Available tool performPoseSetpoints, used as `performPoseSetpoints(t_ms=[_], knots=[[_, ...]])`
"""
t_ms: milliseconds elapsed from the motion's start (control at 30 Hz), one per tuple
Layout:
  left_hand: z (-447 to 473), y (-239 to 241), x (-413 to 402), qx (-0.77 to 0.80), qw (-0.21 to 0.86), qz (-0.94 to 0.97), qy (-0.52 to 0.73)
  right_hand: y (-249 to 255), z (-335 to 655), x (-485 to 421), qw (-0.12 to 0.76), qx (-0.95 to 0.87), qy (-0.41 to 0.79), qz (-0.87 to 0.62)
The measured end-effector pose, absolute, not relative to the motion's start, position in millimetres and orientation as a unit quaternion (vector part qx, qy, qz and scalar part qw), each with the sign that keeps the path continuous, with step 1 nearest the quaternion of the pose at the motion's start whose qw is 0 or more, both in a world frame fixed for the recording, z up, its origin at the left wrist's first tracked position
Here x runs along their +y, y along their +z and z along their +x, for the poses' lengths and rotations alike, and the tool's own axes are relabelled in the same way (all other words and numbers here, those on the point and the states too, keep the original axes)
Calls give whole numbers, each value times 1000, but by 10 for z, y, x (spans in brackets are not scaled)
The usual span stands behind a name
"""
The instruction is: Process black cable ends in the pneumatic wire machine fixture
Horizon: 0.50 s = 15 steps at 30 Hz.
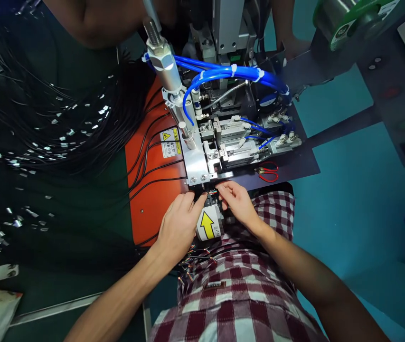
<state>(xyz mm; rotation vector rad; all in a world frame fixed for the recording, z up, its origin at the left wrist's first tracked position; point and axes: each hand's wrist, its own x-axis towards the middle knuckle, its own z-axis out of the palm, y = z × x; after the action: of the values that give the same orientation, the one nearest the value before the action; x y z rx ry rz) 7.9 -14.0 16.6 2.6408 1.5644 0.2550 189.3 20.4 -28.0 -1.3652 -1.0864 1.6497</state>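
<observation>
Thin coloured wire ends (212, 192) of a cable lie across a small black fixture at the front of the machine (197, 166). My left hand (177, 218) comes from the left, its thumb and fingers closed on the cable just beside these ends; the held part is mostly hidden. From the other side, my right hand (237, 200) pinches the wire tips between thumb and index finger. Just below my hands is a white plate with a yellow arrow (207, 224). Several more cables with stripped coloured ends (190, 266) hang by my lap.
Black cables (152, 180) run over the orange plate (140, 223) to the machine. A large bundle of black cables (81, 114) covers the left bench. Red-handled snips (268, 172) lie right of the machine. Blue air hoses (238, 71) arch above; a solder spool (344, 23) hangs upper right.
</observation>
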Motion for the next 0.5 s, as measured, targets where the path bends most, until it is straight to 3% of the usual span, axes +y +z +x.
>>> performPoseSetpoints(t_ms=[233,500], knots=[[111,121,-232,526,16,846,84,-286,1782,149,397,-432,592,-552],[6,48,-205,536,56,828,154,-287,1784,221,365,-357,692,-510]])
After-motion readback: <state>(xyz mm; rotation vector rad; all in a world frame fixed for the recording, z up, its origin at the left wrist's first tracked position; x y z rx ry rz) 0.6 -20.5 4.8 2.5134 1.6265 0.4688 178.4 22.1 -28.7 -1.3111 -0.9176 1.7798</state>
